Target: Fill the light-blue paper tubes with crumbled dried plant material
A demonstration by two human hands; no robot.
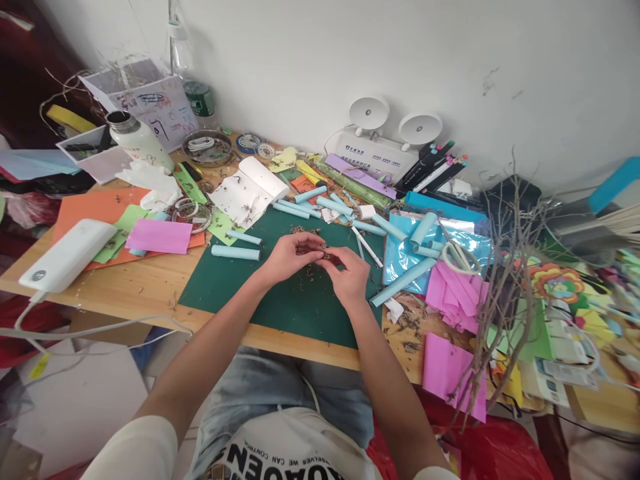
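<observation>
My left hand (293, 256) and my right hand (349, 272) meet over the green cutting mat (225, 283). Fingers and thumbs of both are pinched together around a small brown bit (326, 253) that looks like dried plant matter; its exact kind is too small to tell. Brown crumbs (311, 272) lie scattered on the mat between and behind the hands. Left of my left hand rests a light-blue paper tube (235, 253). A thin white stick (367, 247) lies just beyond my right hand.
More blue tubes (403, 281) are strewn along the mat's back and right edges. Scissors (457, 257) lie on pink paper (456, 293). Dry branches (515, 300) rise at the right. A white power bank (67, 256) with a cable sits at the left, and an open bottle (141, 141) stands behind.
</observation>
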